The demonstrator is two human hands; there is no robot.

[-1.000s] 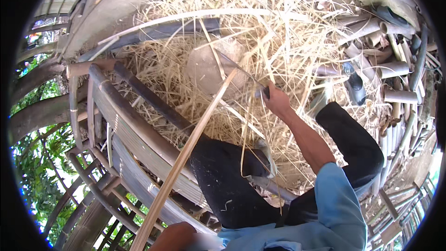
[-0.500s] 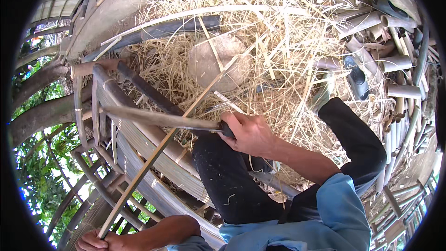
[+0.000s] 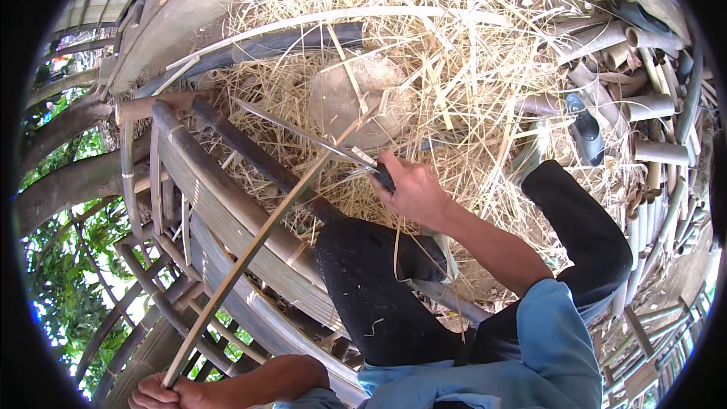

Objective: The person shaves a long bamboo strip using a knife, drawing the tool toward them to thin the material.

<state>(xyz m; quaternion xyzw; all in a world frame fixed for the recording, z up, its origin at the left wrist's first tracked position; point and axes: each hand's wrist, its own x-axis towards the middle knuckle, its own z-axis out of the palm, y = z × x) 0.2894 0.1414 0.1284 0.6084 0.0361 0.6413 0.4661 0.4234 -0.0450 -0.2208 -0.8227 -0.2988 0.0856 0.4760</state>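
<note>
My right hand point(image 3: 413, 191) grips the dark handle of a long knife point(image 3: 303, 135), whose blade points up and to the left. The blade crosses a long thin bamboo strip point(image 3: 250, 250) near its upper end. At the lower left edge my left hand point(image 3: 155, 394) holds the strip's bottom end. The strip runs diagonally up to the right, over my left knee in dark trousers point(image 3: 371, 288). Behind the blade a rounded grey stone point(image 3: 356, 98) lies in the straw.
Dry straw and shavings point(image 3: 469, 53) cover the ground ahead. Cut bamboo tube pieces point(image 3: 651, 106) lie piled at the right. A bamboo platform of poles and slats point(image 3: 212, 182) runs along the left, with green foliage point(image 3: 68, 280) beyond it.
My right hand has lifted the knife up and to the right along the strip, so the blade now points up-left. My left hand still holds the strip's lower end.
</note>
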